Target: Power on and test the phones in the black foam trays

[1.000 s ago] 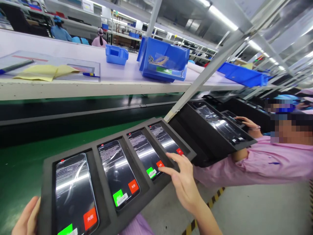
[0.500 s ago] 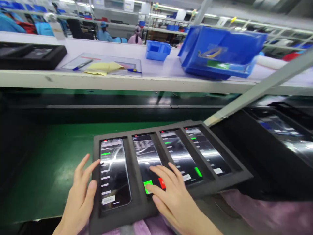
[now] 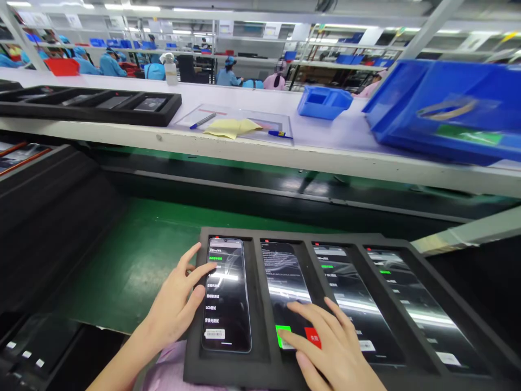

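A black foam tray (image 3: 254, 363) lies before me with several smartphones in its slots, their screens lit. My left hand (image 3: 175, 298) is at the tray's left edge, fingers apart, one fingertip on the upper left of the leftmost smartphone (image 3: 230, 309), which shows a list with one green line. Over the second smartphone (image 3: 280, 277) my right hand (image 3: 329, 336) is spread, its index finger at the green button beside a red one. Part of that phone's lower end is hidden by the hand. The third smartphone (image 3: 345, 293) and the rightmost smartphone (image 3: 419, 304) show similar lists.
A white shelf (image 3: 244, 152) runs across ahead, bearing a black tray of phones (image 3: 163, 111), a pen (image 3: 202, 120), yellow paper (image 3: 232, 127), a small blue bin (image 3: 323, 102) and a large blue bin (image 3: 443, 108). A slanted metal post (image 3: 468, 233) stands at right. People sit beyond.
The view has swung left, so the tray appears farther right. My left index fingertip has moved from the first phone's edge onto its screen; my right hand stays over the second phone's green button.
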A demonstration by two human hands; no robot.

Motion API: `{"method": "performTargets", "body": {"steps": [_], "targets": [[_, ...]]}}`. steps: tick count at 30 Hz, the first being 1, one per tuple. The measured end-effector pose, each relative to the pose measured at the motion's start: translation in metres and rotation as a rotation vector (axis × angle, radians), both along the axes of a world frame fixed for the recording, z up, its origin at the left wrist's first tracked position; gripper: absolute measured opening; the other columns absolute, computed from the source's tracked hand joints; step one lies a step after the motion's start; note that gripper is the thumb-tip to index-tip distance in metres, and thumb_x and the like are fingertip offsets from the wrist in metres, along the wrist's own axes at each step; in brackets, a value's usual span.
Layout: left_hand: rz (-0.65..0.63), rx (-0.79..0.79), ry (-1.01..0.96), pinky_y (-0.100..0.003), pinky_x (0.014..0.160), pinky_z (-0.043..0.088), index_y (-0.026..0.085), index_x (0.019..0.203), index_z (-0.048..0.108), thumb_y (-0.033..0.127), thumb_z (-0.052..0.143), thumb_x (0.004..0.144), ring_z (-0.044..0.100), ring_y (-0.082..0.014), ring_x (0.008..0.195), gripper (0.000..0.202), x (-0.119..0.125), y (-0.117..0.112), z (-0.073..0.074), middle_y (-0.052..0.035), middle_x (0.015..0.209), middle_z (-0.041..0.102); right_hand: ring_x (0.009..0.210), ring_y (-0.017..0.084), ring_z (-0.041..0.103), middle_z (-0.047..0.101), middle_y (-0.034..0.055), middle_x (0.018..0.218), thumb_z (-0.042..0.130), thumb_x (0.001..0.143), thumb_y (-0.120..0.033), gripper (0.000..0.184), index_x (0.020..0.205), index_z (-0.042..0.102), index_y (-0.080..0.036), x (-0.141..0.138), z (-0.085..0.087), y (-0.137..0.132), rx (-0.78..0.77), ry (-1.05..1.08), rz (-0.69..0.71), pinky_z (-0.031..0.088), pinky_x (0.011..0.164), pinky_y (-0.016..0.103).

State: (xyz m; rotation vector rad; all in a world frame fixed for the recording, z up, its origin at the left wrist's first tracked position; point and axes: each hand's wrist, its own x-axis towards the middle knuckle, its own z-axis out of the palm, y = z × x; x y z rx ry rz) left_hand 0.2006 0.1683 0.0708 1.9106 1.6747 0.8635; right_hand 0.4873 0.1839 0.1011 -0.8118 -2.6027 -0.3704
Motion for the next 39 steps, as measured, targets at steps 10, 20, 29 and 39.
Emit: {"method": "performTargets", "body": {"steps": [10, 20, 29, 39], "targets": [[-0.010, 0.052, 0.161, -0.045, 0.078, 0.051, 0.030, 0.117, 0.056, 0.052, 0.017, 0.089, 0.056, -0.0227, 0.095, 0.053, 0.002, 0.005, -0.002, -0.0068, 0.142, 0.035, 0.104, 0.020, 0.051, 0.058, 0.0071, 0.107, 0.036, 0.090, -0.029, 0.030, 0.110, 0.058, -0.025, 0.017, 0.006, 0.026, -0.078, 0.016, -0.257, 0.033, 0.095, 0.045], [0.020, 0.073, 0.117, -0.041, 0.080, 0.052, 0.036, 0.122, 0.050, 0.044, 0.024, 0.090, 0.054, -0.0228, 0.105, 0.042, -0.001, 0.004, -0.013, -0.0013, 0.143, 0.033, 0.122, 0.027, 0.039, 0.043, 0.0108, 0.133, 0.031, 0.092, -0.042, 0.041, 0.119, 0.056, -0.024, 0.007, 0.007, 0.042, -0.296, -0.078, -0.337, 0.041, 0.095, 0.048], [0.057, 0.065, 0.045, -0.038, 0.082, 0.052, 0.034, 0.119, 0.054, 0.051, 0.023, 0.088, 0.053, -0.0237, 0.109, 0.047, 0.001, 0.005, -0.011, -0.0008, 0.140, 0.037, 0.119, 0.025, 0.042, 0.050, 0.0068, 0.123, 0.018, 0.092, -0.046, 0.052, 0.099, 0.067, -0.031, 0.069, 0.010, 0.052, -0.423, 0.226, -0.685, 0.035, 0.097, 0.052], [0.278, -0.139, -0.228, -0.037, 0.076, 0.054, 0.037, 0.115, 0.050, 0.053, 0.035, 0.085, 0.036, -0.0283, 0.127, 0.037, 0.024, 0.000, 0.006, 0.0048, 0.144, 0.029, 0.112, 0.026, 0.045, 0.054, 0.0086, 0.118, 0.021, 0.091, -0.041, 0.051, 0.090, 0.070, -0.026, 0.099, 0.000, 0.051, -0.258, 0.439, -0.961, 0.033, 0.094, 0.053]]}}
